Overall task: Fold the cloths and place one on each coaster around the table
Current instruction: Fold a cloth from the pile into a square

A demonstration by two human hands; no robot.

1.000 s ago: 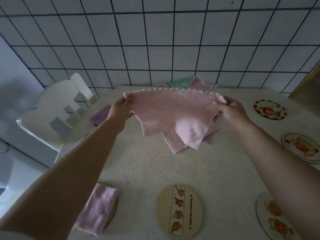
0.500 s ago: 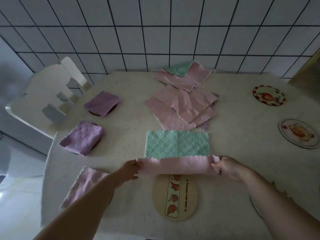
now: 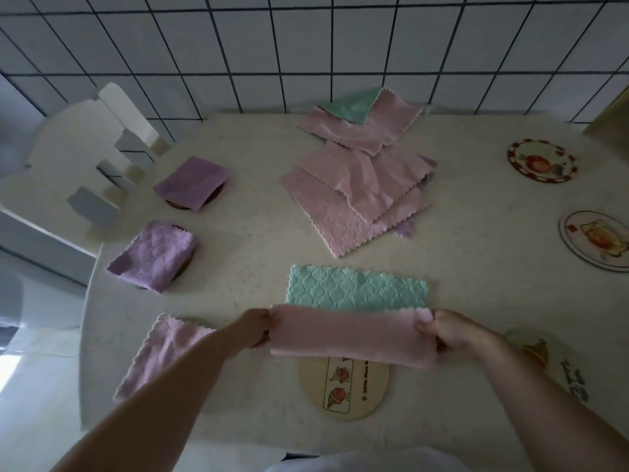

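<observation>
You're mid-fold on the pink cloth [image 3: 352,335], stretched low in the frame's centre above the oval coaster [image 3: 343,390], just below the green cloth [image 3: 357,291]. Keep both ends level and taut, and match the edges before creasing. Your left hand [image 3: 253,330] pinches the cloth's left end; your right hand [image 3: 454,332] grips the right end, fingers curled round it, though the thumbs' exact hold is partly hidden.

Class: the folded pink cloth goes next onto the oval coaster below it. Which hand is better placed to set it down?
Neither clearly: left hand and right hand grip opposite ends of the pink cloth, directly over the oval coaster.
</observation>
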